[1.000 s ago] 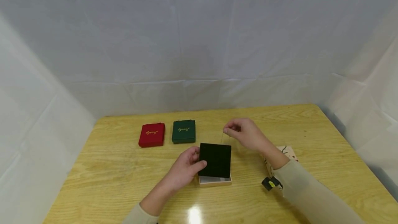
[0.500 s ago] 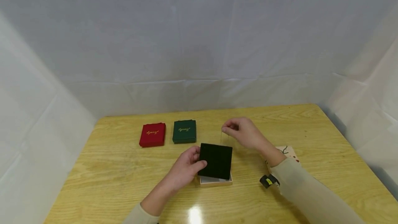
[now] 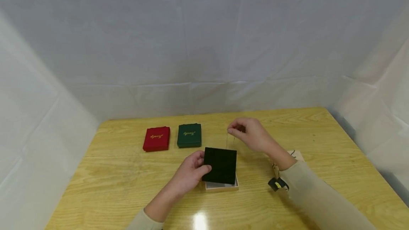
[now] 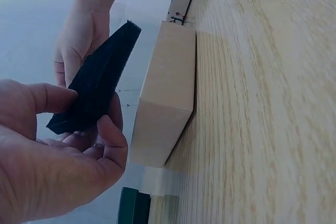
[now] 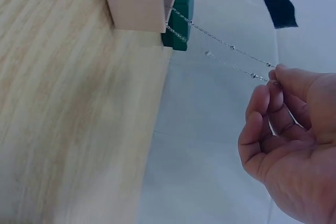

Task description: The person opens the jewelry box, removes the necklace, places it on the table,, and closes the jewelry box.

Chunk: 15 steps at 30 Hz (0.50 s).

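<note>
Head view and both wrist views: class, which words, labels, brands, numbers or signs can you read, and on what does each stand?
No text can be read for certain.
Red jewelry box: gold lettering on top, too small and blurred to read.
Green jewelry box: gold lettering on top, likewise unreadable.
Black device by the right sleeve: yellow mark, too small to make out.
Black pad: no lettering shows.

My left hand (image 3: 191, 173) has room on its outer side, but the green box (image 3: 189, 137) blocks ahead. The black pad (image 3: 220, 166) it holds covers most of the pale box (image 4: 169, 69) below. My right hand (image 3: 250, 135) has room above; a thin chain (image 5: 232, 48) hangs under it
</note>
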{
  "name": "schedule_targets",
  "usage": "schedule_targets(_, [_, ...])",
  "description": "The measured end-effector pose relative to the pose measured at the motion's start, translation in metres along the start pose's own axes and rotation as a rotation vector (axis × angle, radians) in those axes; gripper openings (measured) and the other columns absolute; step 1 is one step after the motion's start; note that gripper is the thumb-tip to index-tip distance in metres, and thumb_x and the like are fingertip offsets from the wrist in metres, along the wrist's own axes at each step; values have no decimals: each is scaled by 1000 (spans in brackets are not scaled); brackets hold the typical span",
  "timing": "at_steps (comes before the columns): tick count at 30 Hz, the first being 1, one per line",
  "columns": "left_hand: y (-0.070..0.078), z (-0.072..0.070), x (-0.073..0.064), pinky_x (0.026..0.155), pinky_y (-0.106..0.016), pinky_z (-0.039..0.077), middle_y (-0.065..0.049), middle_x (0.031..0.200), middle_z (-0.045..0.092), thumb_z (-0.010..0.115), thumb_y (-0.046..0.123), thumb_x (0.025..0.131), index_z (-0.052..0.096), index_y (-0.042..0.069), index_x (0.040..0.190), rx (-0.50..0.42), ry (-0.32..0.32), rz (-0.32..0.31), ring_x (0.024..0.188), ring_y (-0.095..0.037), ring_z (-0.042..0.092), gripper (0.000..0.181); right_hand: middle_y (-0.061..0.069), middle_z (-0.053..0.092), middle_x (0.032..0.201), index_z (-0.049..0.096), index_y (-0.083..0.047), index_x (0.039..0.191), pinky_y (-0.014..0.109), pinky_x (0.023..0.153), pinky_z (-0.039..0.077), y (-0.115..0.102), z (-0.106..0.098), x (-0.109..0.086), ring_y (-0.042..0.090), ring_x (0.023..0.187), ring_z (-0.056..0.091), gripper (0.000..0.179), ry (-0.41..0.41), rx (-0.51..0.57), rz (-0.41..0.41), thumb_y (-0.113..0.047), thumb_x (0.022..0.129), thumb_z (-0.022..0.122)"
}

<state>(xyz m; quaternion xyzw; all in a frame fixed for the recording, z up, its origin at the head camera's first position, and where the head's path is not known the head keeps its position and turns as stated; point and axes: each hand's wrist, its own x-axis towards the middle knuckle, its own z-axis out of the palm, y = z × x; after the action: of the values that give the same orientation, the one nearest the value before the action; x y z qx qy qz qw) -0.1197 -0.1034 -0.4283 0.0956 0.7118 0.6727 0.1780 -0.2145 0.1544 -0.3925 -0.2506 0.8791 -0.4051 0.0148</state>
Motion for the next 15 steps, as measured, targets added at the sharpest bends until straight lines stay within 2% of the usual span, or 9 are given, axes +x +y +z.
schedule_targets(5, [1,0,-1,89,-32,57,-16,118,75,58,8,105,55,-7,133,15,13,-2,100,-21,71,32,-2,71,100,75,-13,113,37,75,56,-6,-5,-2,16,86,65,14,-7,15,-15,-22,107,66])
schedule_targets(15, [3,-1,-1,77,-28,51,-13,114,76,60,8,103,56,-6,132,46,35,-17,89,-17,63,32,-2,71,102,74,-10,115,34,72,55,-21,-21,-4,20,85,65,13,8,36,-76,-17,108,65])
